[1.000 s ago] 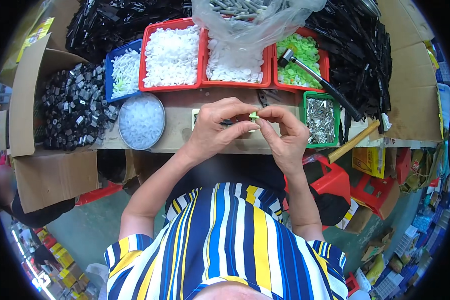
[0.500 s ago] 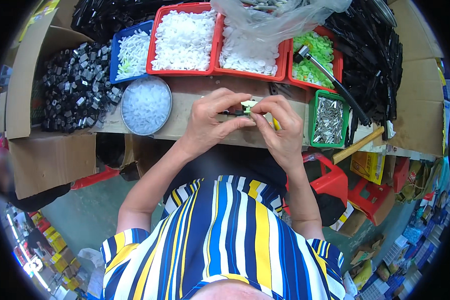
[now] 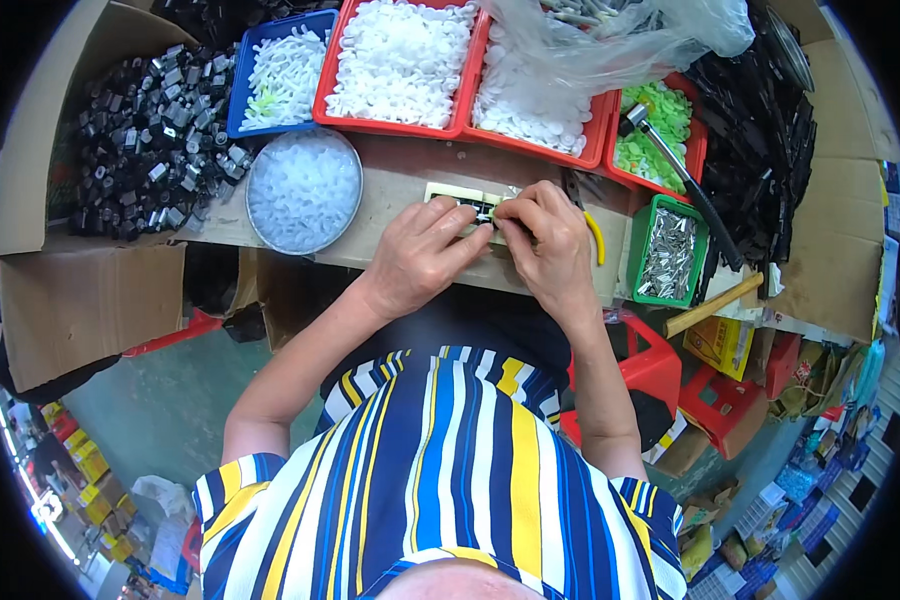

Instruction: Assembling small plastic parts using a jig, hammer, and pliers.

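Observation:
My left hand (image 3: pixel 420 243) and my right hand (image 3: pixel 547 245) meet over the worktable, fingers closed in pinches. Between their fingertips sits a small black part (image 3: pixel 485 214) with a bit of pale green; most of it is hidden. Just behind the fingers, a cream-coloured block (image 3: pixel 452 191) with a dark inside lies on the table, partly covered by my hands. Pliers with yellow handles (image 3: pixel 598 240) lie right beside my right hand.
Red trays (image 3: pixel 466 118) of white pieces and green pieces line the back, with a blue tray (image 3: pixel 234 112) at left. A round dish (image 3: pixel 305 190) holds translucent pieces. A green tray (image 3: pixel 638 262) holds metal pins. A hammer (image 3: pixel 705 205) leans over the right red tray.
Both hands have lowered the small black part toward the table and turned knuckles up. The cream block and the pliers show more fully, and the whole view has shifted slightly.

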The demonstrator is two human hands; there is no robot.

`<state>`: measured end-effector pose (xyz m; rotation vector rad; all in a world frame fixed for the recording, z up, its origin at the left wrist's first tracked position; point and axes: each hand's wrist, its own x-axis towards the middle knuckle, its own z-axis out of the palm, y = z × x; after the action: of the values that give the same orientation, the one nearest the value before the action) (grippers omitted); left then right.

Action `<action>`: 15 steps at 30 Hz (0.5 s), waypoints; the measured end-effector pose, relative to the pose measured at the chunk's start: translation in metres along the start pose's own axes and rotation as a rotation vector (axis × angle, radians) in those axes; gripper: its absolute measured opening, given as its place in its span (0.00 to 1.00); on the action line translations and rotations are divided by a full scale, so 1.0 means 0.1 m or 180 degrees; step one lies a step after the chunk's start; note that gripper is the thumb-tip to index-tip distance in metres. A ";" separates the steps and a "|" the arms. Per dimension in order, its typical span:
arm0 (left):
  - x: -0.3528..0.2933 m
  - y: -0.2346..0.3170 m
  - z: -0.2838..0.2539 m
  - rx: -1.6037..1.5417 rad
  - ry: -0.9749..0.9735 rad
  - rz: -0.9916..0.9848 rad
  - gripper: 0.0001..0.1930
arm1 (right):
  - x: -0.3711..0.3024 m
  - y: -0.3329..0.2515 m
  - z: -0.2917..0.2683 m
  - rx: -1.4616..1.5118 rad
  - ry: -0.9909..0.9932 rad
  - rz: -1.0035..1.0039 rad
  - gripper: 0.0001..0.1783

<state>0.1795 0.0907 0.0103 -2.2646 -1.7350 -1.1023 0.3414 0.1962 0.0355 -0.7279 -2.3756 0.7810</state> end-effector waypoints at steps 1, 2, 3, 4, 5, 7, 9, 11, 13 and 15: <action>-0.01 0.00 0.00 0.0113 -0.0062 0.0070 0.15 | 0.01 0.00 0.00 0.0006 -0.0012 -0.0002 0.04; -0.02 -0.01 0.01 0.0116 -0.0065 0.0059 0.15 | 0.02 0.00 -0.01 -0.0023 -0.0067 -0.0042 0.04; -0.02 -0.02 0.01 0.0140 -0.0114 0.0054 0.14 | 0.03 0.01 -0.02 -0.0050 -0.0119 -0.0081 0.04; -0.02 -0.02 0.02 0.0157 -0.0163 0.0056 0.14 | 0.04 0.02 -0.03 -0.0046 -0.0120 -0.0077 0.04; -0.02 -0.02 0.02 0.0157 -0.0170 0.0055 0.14 | 0.04 0.03 -0.03 0.0009 -0.0190 -0.0029 0.04; 0.00 -0.01 0.02 0.0221 -0.0215 0.0108 0.14 | 0.04 0.03 -0.05 0.0068 -0.0249 0.0029 0.04; 0.00 0.00 0.04 0.0229 -0.0234 0.0129 0.14 | 0.04 0.00 -0.07 0.0263 -0.0151 0.0210 0.04; 0.04 0.00 0.05 0.0220 -0.0244 0.0180 0.15 | 0.01 0.03 -0.07 0.0199 -0.0065 0.0123 0.04; 0.05 -0.01 0.03 0.0302 -0.0225 0.0265 0.16 | -0.01 0.07 -0.03 0.0043 0.0026 -0.0114 0.07; 0.02 -0.02 0.04 0.0352 -0.0237 0.0262 0.15 | -0.02 0.08 0.01 -0.0129 0.0008 -0.0291 0.07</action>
<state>0.1798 0.0951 0.0077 -2.3140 -1.6673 -0.8949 0.3447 0.1999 0.0290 -0.6312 -2.4104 0.6954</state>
